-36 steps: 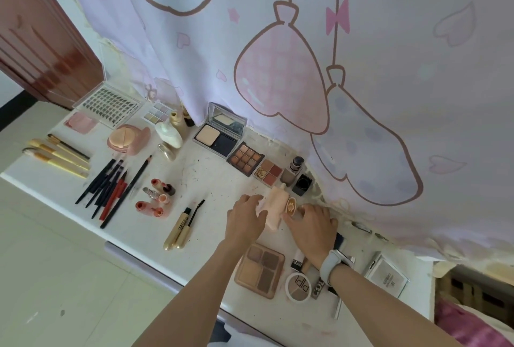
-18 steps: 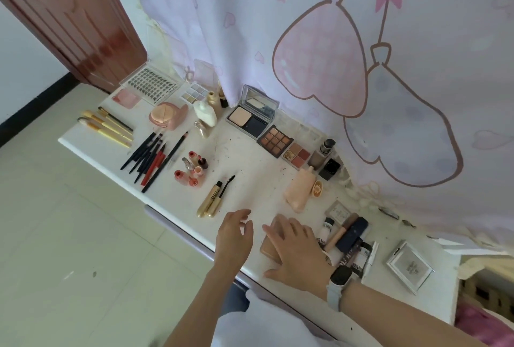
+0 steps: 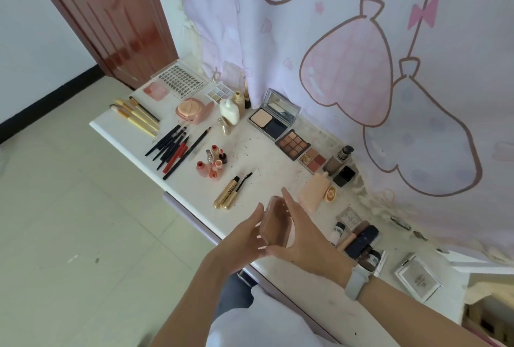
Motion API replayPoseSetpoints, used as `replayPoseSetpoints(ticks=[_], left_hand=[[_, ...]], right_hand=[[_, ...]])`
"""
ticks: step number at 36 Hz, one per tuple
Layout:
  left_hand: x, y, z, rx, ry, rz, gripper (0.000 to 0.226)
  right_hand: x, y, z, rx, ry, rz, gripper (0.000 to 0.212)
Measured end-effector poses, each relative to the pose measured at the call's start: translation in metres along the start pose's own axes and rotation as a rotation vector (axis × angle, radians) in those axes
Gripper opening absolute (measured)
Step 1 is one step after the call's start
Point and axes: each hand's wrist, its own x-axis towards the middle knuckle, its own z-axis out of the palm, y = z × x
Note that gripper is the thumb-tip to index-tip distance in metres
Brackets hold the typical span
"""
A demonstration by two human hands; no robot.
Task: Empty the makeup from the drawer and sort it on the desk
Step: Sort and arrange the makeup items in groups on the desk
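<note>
Lower centre of frame: both hands hold a brown palette [image 3: 276,222] above the bench's [image 3: 267,151] near edge, tilted up on its side. The right hand [image 3: 306,238] wraps it from the right; the left hand [image 3: 246,235] has fingers spread against its left edge, more bracing than clamping.

Risks, as judgement:
- The palette sits over the bench lip. A loose left-side hold could let it slip to the floor tiles [image 3: 69,221] and crack the pans.
- If the lid is unlatched, tilting may swing it open; I cannot tell its state.
- Setting it down blind could knock the mascara tubes [image 3: 229,193] or the peach bottle [image 3: 314,192] close by.

Writing: the gold mascara tube carries dark lettering, too small to read. The white box [image 3: 418,280] at lower right and the tubes [image 3: 361,243] beside the wrist show print, also illegible.
</note>
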Motion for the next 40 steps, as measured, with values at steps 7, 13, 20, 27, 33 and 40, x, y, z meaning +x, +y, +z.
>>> replayPoseSetpoints(ticks=[7, 13, 20, 27, 33, 40], left_hand=[[-0.002, 0.013, 0.003, -0.065, -0.058, 0.123, 0.065], [-0.001, 0.014, 0.000, -0.194, 0.126, 0.314, 0.052], [-0.001, 0.009, 0.007, -0.131, 0.266, 0.418, 0.056], [-0.001, 0.012, 0.009, -0.055, 0.307, 0.446, 0.049], [-0.001, 0.017, 0.008, -0.089, 0.269, 0.434, 0.050], [0.005, 0.023, 0.003, -0.218, 0.177, 0.434, 0.050]], right_hand=[[0.003, -0.011, 0.000, -0.111, 0.030, -0.127, 0.085], [-0.001, -0.013, -0.001, 0.041, 0.074, -0.059, 0.033], [0.006, -0.019, 0.002, 0.106, 0.077, 0.053, 0.033], [0.013, -0.020, -0.013, 0.288, 0.043, 0.111, 0.014], [0.020, -0.020, -0.021, 0.255, 0.090, 0.090, 0.015], [0.037, -0.013, -0.043, 0.209, 0.185, 0.184, 0.022]])
